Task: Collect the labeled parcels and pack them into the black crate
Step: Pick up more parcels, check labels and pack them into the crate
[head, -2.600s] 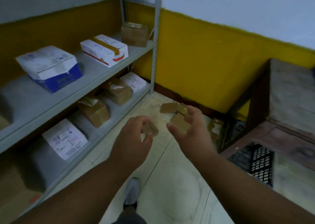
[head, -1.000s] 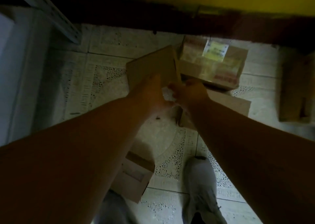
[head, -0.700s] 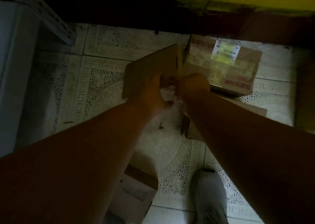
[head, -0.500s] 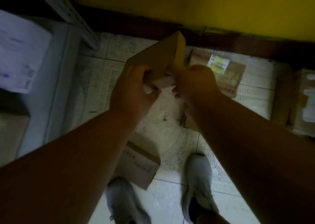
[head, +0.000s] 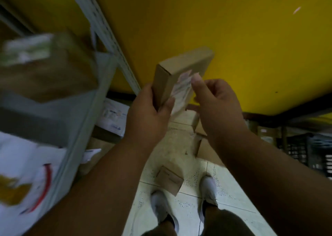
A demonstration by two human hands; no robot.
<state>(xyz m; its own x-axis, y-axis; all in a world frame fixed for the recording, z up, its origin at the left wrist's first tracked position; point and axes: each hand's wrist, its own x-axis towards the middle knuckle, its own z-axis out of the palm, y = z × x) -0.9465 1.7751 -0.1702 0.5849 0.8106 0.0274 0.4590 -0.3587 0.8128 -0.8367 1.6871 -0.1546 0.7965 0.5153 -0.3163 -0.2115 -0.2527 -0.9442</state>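
A yellow wall (head: 215,29) fills the top of the view, above a pale tiled floor (head: 188,210). A grey metal rack (head: 75,128) runs down the left side; its shelves carry blurred boxes, among them a brown box (head: 46,74) near the upper shelf's end and a white box (head: 23,174) with a red stripe at the near corner. At the right edge, low down, a black crate (head: 305,151) is partly in view. On the floor lie a flat carton (head: 208,149) and a small parcel (head: 169,180) just ahead of two white shoes (head: 163,210).

Held up in front of the wall is a flat brown parcel (head: 179,70). The left hand (head: 149,117) grips its lower end, fingers and thumb curled round it. The right hand (head: 215,102) pinches a pale label (head: 181,93) against the parcel's side, thumb on top.
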